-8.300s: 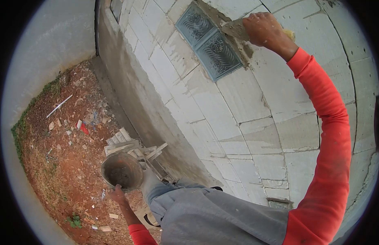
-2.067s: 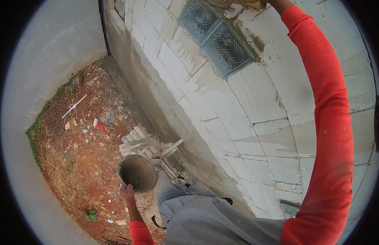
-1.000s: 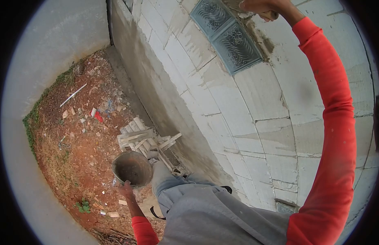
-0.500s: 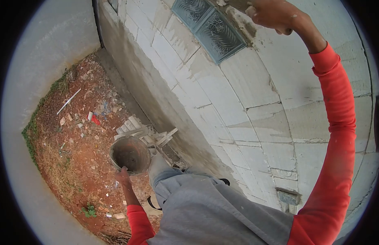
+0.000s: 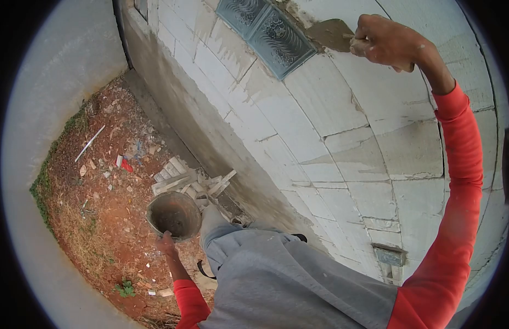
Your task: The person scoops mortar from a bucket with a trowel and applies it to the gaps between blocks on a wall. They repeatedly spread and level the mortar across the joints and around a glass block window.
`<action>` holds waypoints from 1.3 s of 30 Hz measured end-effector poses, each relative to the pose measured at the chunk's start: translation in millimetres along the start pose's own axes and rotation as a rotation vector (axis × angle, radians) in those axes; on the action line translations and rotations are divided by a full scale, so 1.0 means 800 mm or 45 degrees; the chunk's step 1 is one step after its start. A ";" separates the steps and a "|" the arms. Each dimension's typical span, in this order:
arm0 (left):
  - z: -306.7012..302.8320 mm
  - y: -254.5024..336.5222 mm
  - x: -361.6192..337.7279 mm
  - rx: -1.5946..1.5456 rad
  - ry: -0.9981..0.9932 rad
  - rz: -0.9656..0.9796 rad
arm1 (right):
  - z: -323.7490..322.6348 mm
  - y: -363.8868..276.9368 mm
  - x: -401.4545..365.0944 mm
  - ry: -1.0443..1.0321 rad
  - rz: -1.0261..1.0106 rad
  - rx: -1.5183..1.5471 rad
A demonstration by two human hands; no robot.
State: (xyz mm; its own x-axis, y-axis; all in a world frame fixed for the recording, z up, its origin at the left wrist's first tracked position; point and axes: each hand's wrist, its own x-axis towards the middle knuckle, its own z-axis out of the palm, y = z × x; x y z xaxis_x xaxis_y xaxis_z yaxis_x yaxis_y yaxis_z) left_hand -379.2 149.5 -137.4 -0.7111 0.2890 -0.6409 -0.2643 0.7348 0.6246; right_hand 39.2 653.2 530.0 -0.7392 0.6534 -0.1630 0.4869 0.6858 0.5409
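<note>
My right hand (image 5: pixel 390 44) is closed round the handle of a trowel (image 5: pixel 332 35), up at the top right. The trowel's blade lies against or close over the wall, just right of two glass blocks (image 5: pixel 280 43) with a wavy pattern. Wet-looking mortar smears the edge beside those blocks. Low on the left, my left hand (image 5: pixel 166 245) grips the rim of a bucket (image 5: pixel 174 215). Grey residue coats the bucket's inside, and its mouth faces up toward me.
A wall of pale blocks (image 5: pixel 342 159) runs along my right side, with another small glass block (image 5: pixel 389 255) lower down. Far below, reddish ground (image 5: pixel 111 192) carries rubble and a white stick (image 5: pixel 90 143). Broken pieces (image 5: pixel 172 174) are piled beyond the bucket.
My right hand has moved down and right in view, bringing the trowel blade into sight beside the glass blocks. My left hand still holds the bucket, which sits slightly lower in view.
</note>
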 end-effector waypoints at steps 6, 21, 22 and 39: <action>-0.011 -0.051 0.037 0.296 0.121 0.016 | -0.127 -0.095 0.021 -0.549 0.656 0.387; -0.002 0.009 0.023 -0.241 -0.107 -0.023 | 0.014 -0.136 -0.145 -0.198 0.386 0.303; 0.004 0.016 0.028 -0.267 -0.121 0.037 | 0.025 -0.155 -0.155 -0.215 0.404 0.452; 0.094 0.321 -0.198 0.188 -0.650 0.861 | 0.233 -0.451 -0.139 -0.443 0.398 1.165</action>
State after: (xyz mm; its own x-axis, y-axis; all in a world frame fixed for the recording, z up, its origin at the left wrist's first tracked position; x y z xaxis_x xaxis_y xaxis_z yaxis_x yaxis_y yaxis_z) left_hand -285.3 338.7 91.0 -0.2957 0.9082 -0.2962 0.2234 0.3672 0.9029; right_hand 32.8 392.6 199.4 -0.4140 0.8015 -0.4315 0.9101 0.3557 -0.2124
